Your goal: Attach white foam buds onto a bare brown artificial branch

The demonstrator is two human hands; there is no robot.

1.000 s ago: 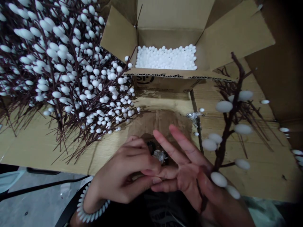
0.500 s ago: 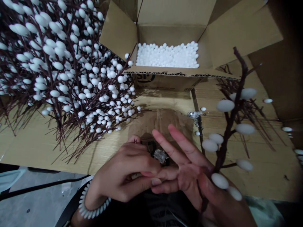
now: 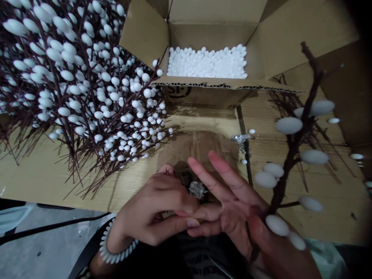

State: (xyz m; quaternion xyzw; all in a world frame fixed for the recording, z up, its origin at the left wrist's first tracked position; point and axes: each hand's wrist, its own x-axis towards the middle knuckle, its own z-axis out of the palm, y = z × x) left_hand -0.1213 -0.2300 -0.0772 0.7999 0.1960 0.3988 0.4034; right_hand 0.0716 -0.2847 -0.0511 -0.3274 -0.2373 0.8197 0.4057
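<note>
My right hand is palm up, with the brown artificial berry branch held between thumb and palm. White oval berries sit along the branch, which rises upright past the fingers. Two fingers of this hand are stretched out and the lower ones are bent towards the left. My left hand, with a coiled band at the wrist, is closed, its thumb and index finger pinching a finger of my right hand. Anything small between them is hidden. Just beyond the hands lies a greyish crumpled lump.
An open cardboard box with white foam balls stands at the back. A big heap of berry branches fills the left. Bare brown stems, loose balls and a clear crumpled scrap lie on the right of the cardboard-covered table.
The branch in my right hand has shifted slightly right and its tip up. My hands keep nearly the same pose, and the view has shifted a little.
</note>
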